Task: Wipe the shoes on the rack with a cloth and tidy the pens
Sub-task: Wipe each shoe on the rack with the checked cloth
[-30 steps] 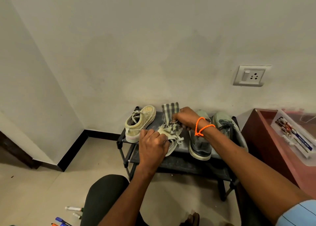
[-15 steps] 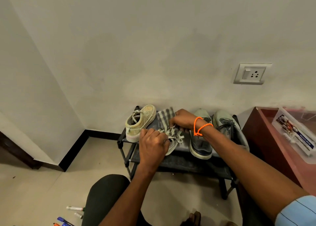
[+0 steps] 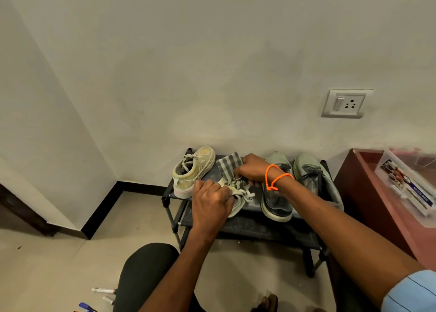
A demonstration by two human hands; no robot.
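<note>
Person, seen from a head-worn camera. Both forearms bare from elbow to wrist. Right wrist carries an orange bracelet (image 3: pixel 276 177) of knotted or beaded cord, looped twice, the two loops sitting slightly apart. Right upper arm shows the hem of a short sleeve (image 3: pixel 410 292), pale blue with thin dark stripes. Left hand (image 3: pixel 210 203) and right hand (image 3: pixel 251 169) wear no gloves; no rings can be made out. Left knee (image 3: pixel 146 274) covered in plain black cloth, trousers by the look, with no seam or marking visible.
</note>
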